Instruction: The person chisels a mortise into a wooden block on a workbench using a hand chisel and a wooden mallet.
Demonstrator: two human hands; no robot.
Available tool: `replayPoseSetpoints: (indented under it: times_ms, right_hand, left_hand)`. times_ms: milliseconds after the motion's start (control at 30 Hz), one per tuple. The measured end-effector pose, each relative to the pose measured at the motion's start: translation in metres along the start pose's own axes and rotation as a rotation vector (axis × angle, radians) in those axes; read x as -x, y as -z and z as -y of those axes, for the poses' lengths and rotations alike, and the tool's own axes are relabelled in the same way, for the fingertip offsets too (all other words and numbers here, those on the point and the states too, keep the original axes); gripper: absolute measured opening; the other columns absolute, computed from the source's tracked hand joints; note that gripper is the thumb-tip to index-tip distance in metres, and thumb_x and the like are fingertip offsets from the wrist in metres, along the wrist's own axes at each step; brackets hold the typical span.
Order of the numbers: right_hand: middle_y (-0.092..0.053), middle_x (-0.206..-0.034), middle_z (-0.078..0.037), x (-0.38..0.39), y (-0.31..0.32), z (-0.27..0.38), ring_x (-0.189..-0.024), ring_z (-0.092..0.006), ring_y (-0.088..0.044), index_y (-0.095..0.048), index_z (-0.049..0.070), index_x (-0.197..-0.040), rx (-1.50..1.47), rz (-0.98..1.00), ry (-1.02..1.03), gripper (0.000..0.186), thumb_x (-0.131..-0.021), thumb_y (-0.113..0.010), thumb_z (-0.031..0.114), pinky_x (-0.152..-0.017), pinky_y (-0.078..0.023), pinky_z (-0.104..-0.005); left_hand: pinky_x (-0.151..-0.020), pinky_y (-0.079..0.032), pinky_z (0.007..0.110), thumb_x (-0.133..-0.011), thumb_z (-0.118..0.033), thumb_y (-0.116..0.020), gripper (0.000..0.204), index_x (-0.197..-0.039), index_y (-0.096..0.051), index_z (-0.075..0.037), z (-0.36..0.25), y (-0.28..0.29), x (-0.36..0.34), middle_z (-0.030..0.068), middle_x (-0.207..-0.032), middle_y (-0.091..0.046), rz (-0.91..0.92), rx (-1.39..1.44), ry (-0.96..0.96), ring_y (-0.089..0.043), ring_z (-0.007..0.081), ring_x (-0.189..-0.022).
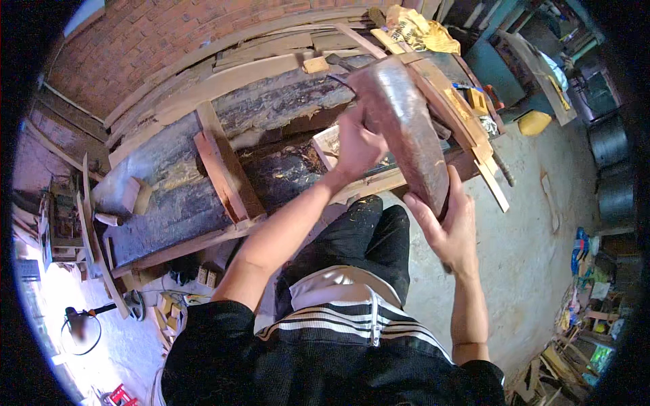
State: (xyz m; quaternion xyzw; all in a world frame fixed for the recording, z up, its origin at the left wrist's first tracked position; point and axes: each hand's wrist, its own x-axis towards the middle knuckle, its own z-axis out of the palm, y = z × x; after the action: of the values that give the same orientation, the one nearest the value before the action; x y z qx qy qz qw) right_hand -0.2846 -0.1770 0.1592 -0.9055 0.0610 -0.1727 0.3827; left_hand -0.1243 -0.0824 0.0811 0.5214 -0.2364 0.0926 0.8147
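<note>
Both hands hold a long brown block (413, 128) up at a slant above the near edge of the workbench (271, 101). One broad face is worn and shiny, and motion blurs it slightly. My left hand (361, 143) is closed at the block's left side towards its far end, with its fingers partly hidden and smeared. At the near end, my right hand (449, 227) grips the block, thumb on the left and fingers on the right. Below the left hand, a pale piece of wood (326, 145) lies among shavings on the bench.
A wooden crosspiece (220, 166) spans the bench on the left, with a small block (137, 195) beyond it. Stacked boards (450, 101) and a yellow tool (477, 101) occupy the right end. A yellow bag (420, 30) lies behind. Scrap wood (558, 369) covers the floor at lower right.
</note>
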Motion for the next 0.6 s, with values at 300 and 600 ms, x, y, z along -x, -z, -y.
replayPoseSetpoints:
  times_ms: [300, 600]
  right_hand:
    - [-0.061, -0.068, -0.007, 0.04, 0.0, -0.03, -0.052, -0.011, -0.053, -0.056, -0.001, -0.107, -0.278, -0.094, -0.426, 0.043, -0.087, -0.071, 0.033, -0.049, -0.041, -0.0281]
    - [-0.062, -0.069, -0.007, 0.063, 0.005, -0.051, -0.053, -0.0134, -0.055, -0.056, -0.003, -0.112, -0.297, -0.159, -0.548, 0.05, -0.086, -0.073, 0.037, -0.049, -0.044, -0.0303]
  left_hand:
    - [-0.057, -0.05, 0.029, -0.083, -0.027, -0.078, 0.032, -0.095, -0.064, -0.002, -0.038, 0.068, -0.095, 0.0049, -0.076, -0.066, -0.071, -0.155, 0.112, -0.059, 0.0122, -0.061]
    - [-0.106, -0.046, 0.037, -0.055, -0.008, -0.086, 0.11, -0.151, -0.033, -0.021, 0.025, 0.115, -0.072, 0.0022, -0.148, -0.047, 1.437, -1.181, 0.133, -0.053, 0.0286, -0.127]
